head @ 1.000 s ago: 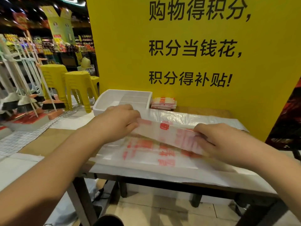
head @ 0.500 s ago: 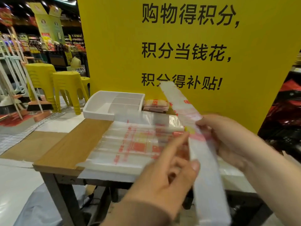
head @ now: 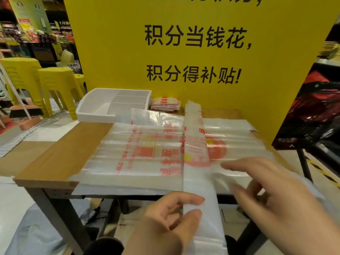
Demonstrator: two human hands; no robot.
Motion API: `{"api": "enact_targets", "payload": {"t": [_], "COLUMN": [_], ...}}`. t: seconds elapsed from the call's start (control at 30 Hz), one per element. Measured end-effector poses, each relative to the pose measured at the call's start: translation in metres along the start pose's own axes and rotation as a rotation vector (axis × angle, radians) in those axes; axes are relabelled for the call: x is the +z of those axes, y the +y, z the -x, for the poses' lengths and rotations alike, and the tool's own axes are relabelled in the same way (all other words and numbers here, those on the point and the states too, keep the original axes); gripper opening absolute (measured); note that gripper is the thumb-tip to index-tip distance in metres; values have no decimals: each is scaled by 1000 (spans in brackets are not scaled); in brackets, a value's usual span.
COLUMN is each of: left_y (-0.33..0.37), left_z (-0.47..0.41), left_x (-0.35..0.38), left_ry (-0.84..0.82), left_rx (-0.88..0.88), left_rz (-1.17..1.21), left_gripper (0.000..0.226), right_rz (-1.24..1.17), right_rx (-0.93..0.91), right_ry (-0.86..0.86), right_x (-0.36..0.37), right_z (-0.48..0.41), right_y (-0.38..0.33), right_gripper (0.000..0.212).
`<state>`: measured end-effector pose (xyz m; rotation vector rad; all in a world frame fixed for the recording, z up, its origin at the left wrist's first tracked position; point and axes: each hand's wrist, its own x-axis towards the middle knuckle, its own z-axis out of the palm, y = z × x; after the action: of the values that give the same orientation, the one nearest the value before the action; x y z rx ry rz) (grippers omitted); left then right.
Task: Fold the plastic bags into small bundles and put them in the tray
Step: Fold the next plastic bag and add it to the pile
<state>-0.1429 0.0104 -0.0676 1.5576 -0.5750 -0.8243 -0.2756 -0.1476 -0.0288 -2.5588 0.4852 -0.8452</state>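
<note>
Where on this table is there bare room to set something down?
The bare wood at the left end, bordered by the white tray behind and the stack of bags on its right. Rightward it's crowded: folded strip, left hand, right hand.

The tray (head: 95, 116) lies behind the flat bags (head: 139, 150), bundles (head: 165, 104) at its right.

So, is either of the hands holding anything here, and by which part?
The left hand pinches the folded bag strip by its long edge, near the end closest to the person. The right hand, fingers straight, holds nothing.
</note>
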Motion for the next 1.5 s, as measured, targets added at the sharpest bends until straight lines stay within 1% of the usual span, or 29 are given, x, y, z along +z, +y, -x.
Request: {"api": "enact_targets", "payload": {"t": [0.1, 0.13, 0.2, 0.27, 0.33, 0.37, 0.43, 0.47, 0.5, 0.53, 0.57, 0.63, 0.7, 0.73, 0.8, 0.87, 1.03, 1.13, 1.27, 1.37, 1.5], "left_y": [0, -3, -4, -3, -5, -8, -16, -21, -22, -21, -18, -18, -18, -18, -18, -18, -21, -21, -21, -26, -26], "left_z": [1, -1, -2, 1, 5, 2, 6, 6, 6, 7, 9, 23, 22, 20, 17, 17, 16, 15, 17, 19, 18], "left_x": [0, 0, 0, 0, -1, -5, -17, -21, -23, -24, -25, -24, -17, -12, -3, 3, 13, 18, 20, 17, 16], "left_ry": [10, 29, 54, 29, 19, -2, -84, -131, -191, -210, -217, -272, -193, -107, 30, 92, 122, 143, 214, 293, 330], "left_rx": [44, 58, 69, 87, 111, 111, 91, 62, 52, 61, 79, 142, 170, 174, 161, 153, 171, 173, 239, 308, 299], "left_rz": [-2, 8, 23, 43, 41, -12, -130, -151, -122, -36, 27, 50, 72, 81, 111, 159, 186, 178, 105, 21, 31], "left_gripper": [24, 23, 22, 17, 3, 8, 26, 31, 27, 19, 20, 28, 29, 29, 26, 25, 15, 12, 5, 10, 12], "right_rz": [-29, -68, -181, -229, -248, -256, -320, -371, -406, -435, -474, -558, -617, -630, -629, -614, -603, -698, -869, -960, -994], "right_rx": [-46, -57, -56, -51, -39, -27, 36, 83, 131, 180, 237, 359, 432, 452, 489, 519, 580, 617, 670, 692, 685], "right_ry": [-20, -22, -11, 13, 47, 61, 89, 98, 114, 139, 175, 267, 336, 350, 340, 315, 260, 279, 293, 265, 278], "right_x": [21, 30, 40, 43, 44, 44, 48, 50, 53, 57, 62, 71, 81, 84, 87, 86, 83, 85, 84, 81, 82], "right_z": [49, 58, 65, 65, 64, 63, 61, 60, 58, 56, 54, 51, 49, 49, 48, 47, 45, 44, 42, 40, 40], "right_y": [-6, -8, -12, -15, -16, -17, -18, -18, -20, -21, -24, -30, -34, -36, -38, -39, -40, -42, -44, -42, -40], "right_gripper": [46, 47, 40, 38, 26, 19, 11, 9, 11, 18, 25, 31, 33, 33, 34, 33, 37, 32, 26, 22, 25]}}
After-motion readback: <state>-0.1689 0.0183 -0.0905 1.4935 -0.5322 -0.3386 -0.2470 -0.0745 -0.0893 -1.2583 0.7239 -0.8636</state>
